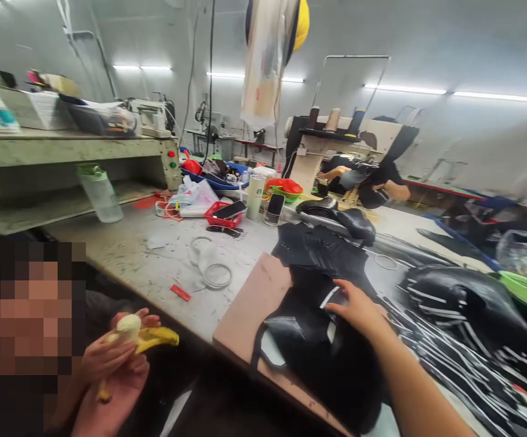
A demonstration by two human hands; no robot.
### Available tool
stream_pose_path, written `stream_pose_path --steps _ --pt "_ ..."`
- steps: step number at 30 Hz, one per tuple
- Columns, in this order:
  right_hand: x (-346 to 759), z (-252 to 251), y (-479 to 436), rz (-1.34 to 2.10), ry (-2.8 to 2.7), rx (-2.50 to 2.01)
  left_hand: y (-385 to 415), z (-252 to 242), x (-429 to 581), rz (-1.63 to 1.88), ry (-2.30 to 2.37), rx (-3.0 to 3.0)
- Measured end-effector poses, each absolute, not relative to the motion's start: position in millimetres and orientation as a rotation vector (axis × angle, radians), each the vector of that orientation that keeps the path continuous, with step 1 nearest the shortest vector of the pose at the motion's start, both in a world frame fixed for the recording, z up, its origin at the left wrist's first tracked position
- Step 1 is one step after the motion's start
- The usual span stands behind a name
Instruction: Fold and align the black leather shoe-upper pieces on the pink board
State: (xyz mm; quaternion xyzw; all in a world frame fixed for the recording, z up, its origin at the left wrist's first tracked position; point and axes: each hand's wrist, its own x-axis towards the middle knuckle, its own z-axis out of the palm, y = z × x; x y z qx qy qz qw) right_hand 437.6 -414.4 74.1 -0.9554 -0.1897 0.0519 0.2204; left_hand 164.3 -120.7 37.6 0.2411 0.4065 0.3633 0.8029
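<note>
My right hand reaches in from the lower right and rests on a black leather-like piece. Its thumb and forefinger are apart, on either side of a short white strip on the piece; the other fingers are partly hidden. The black piece has shiny patches and cut-out openings, and drapes over a pinkish board at the table's edge. Behind it lies a stack of black cut pieces. My left hand does not show.
At the lower left another person holds a partly peeled banana. Black pieces with white strips cover the right side. A red tray, a tumbler, a bottle and a sewing machine, with another person's hands, stand beyond.
</note>
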Motion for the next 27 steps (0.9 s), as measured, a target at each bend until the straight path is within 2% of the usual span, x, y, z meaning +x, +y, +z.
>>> stream_pose_path --steps 3,8,13,16,18,23,27 --pt "437.7 86.2 -428.7 0.192 -0.535 -2.377 -110.8 19.2 122.7 0.774 0.914 0.461" --pt "400.1 120.2 -451.0 0.05 -0.55 -1.902 -135.7 -3.0 124.2 0.613 1.016 0.569" --pt "323.1 145.0 -446.4 -0.123 -0.482 -1.722 -209.5 30.4 139.8 0.327 0.742 0.98" --pt "291.3 130.8 -432.8 -0.228 -0.634 -1.64 -240.2 78.4 166.0 0.61 0.278 1.627" --pt "283.0 112.4 -426.7 -0.233 -0.698 -1.615 -249.9 104.8 191.3 0.664 0.071 1.908" --pt "285.8 78.4 -440.8 -0.184 -0.494 -1.662 -271.3 117.3 257.0 0.004 -0.069 1.987" --pt "291.9 78.7 -463.7 -0.269 -0.495 -1.657 -299.4 107.8 279.2 -0.089 -0.206 1.971"
